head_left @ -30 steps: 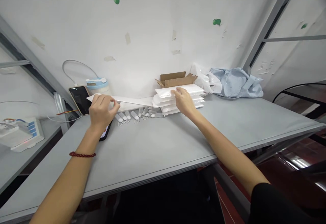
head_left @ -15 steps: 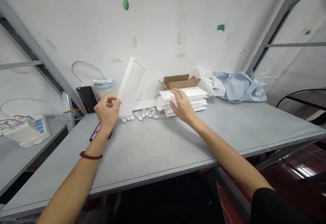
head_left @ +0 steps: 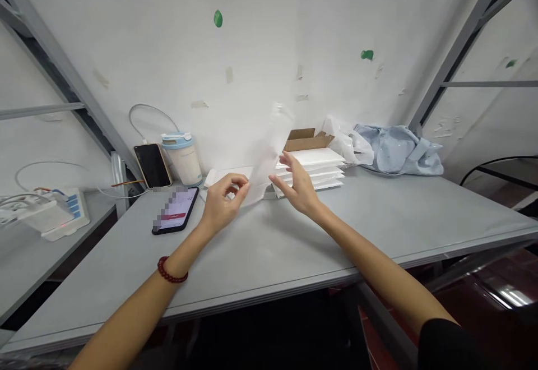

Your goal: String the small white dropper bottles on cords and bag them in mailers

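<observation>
Between thumb and fingers, my left hand (head_left: 225, 202) pinches the lower left edge of a translucent white plastic sleeve (head_left: 269, 154), which stands up tilted to the right and is blurred at its top. My right hand (head_left: 297, 184) is beside the sleeve's right side, thumb and fingers apart; whether a fingertip touches the sleeve I cannot tell. Behind my right hand lies a stack of flat white packets (head_left: 325, 160). The small white tagged items at the back of the table are mostly hidden behind the sleeve and my left hand.
An open cardboard box (head_left: 309, 141), a white plastic bag (head_left: 347, 143) and a light blue cloth bag (head_left: 393, 151) line the wall. On the left are a lidded cup (head_left: 185, 162), an upright phone (head_left: 152, 165), a flat phone (head_left: 176, 210) and a power strip (head_left: 69, 213) with cables.
My left hand has moved right and slightly down, carrying the sleeve across to my right hand. The cup and the flat phone now show more fully. My right hand has come off the stack's top.
</observation>
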A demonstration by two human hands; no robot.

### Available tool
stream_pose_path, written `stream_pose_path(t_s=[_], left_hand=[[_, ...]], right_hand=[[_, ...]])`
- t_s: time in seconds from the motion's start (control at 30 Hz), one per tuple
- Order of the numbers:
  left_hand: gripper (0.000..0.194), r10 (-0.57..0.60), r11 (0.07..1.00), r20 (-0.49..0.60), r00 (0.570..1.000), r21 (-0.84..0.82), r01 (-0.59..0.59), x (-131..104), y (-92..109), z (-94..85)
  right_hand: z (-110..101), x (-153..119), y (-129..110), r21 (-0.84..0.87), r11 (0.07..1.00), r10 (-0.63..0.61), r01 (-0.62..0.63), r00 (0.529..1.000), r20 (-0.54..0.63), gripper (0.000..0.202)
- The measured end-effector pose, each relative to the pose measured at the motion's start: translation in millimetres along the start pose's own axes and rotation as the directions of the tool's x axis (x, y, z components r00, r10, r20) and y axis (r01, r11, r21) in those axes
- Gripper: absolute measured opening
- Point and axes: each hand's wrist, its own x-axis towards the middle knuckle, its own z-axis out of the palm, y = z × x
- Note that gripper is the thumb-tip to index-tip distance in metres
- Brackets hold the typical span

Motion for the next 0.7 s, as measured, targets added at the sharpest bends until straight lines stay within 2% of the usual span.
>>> stream_pose_path(t_s=[0.03, 0.07, 0.13, 0.17, 0.23, 0.27, 0.33, 0.4, 0.47, 0.53, 0.6, 0.63, 0.7], left_hand=[[0.004, 0.126, 0.988, 0.018, 0.992, 0.093, -0.127, -1.3, 2.0, -0.4], [0.004, 0.253, 0.949, 0.049, 0.966, 0.179, -0.258, -2.6, 3.5, -0.6], [0.007, 0.467, 0.818, 0.135, 0.874, 0.309, -0.485, -5.5, 5.4, 0.7], [0.009, 0.536, 0.748, 0.188, 0.823, 0.347, -0.566, -7.2, 6.0, 2.0], [0.01, 0.597, 0.645, 0.283, 0.75, 0.386, -0.659, -10.2, 6.4, 5.4], [0.01, 0.604, 0.616, 0.317, 0.731, 0.397, -0.681, -11.2, 6.1, 7.0], [0.011, 0.6, 0.59, 0.351, 0.719, 0.413, -0.694, -11.9, 4.3, 8.3], [0.013, 0.582, 0.597, 0.345, 0.736, 0.434, -0.675, -10.7, 0.9, 6.5], [0.013, 0.55, 0.627, 0.337, 0.764, 0.438, -0.644, -8.3, -2.9, 2.5], [0.011, 0.51, 0.688, 0.277, 0.814, 0.436, -0.58, -5.4, -6.5, -2.3], [0.009, 0.432, 0.777, 0.118, 0.894, 0.455, -0.435, -1.9, -9.8, -7.3], [0.008, 0.361, 0.824, 0.013, 0.933, 0.463, -0.325, 0.3, -11.6, -10.1], [0.013, 0.127, 0.903, -0.18, 0.975, 0.428, -0.038, 5.1, -16.3, -16.7]], right_hand=[[-3.5, 0.6, -2.1, -0.043, 0.999, 0.001, -0.004, 0.997, -0.072, 0.062], [-8.5, 1.1, -4.8, -0.105, 0.994, -0.006, -0.01, 0.99, -0.143, 0.06], [-21.1, 1.1, -11.5, -0.269, 0.963, -0.043, -0.023, 0.971, -0.236, 0.06], [-27.3, 0.4, -15.0, -0.351, 0.936, -0.086, 0.006, 0.973, -0.213, 0.062], [-36.1, -2.5, -21.3, -0.454, 0.876, -0.222, 0.166, 0.972, -0.074, 0.057], [-37.6, -4.6, -23.8, -0.467, 0.838, -0.295, 0.281, 0.954, 0.044, 0.051], [-34.6, -9.2, -26.7, -0.433, 0.754, -0.424, 0.494, 0.869, 0.254, 0.036], [-26.4, -12.3, -26.8, -0.42, 0.698, -0.467, 0.58, 0.813, 0.347, 0.021], [-17.8, -12.8, -24.3, -0.454, 0.671, -0.438, 0.586, 0.808, 0.394, 0.011], [-11.5, -11.0, -20.4, -0.51, 0.649, -0.377, 0.564, 0.821, 0.428, 0.022], [-7.2, -9.0, -16.5, -0.561, 0.629, -0.322, 0.538, 0.837, 0.443, 0.03], [-5.4, -8.4, -14.8, -0.58, 0.623, -0.301, 0.524, 0.846, 0.44, 0.032], [-1.5, -8.2, -12.3, -0.605, 0.621, -0.276, 0.499, 0.861, 0.427, 0.032]])
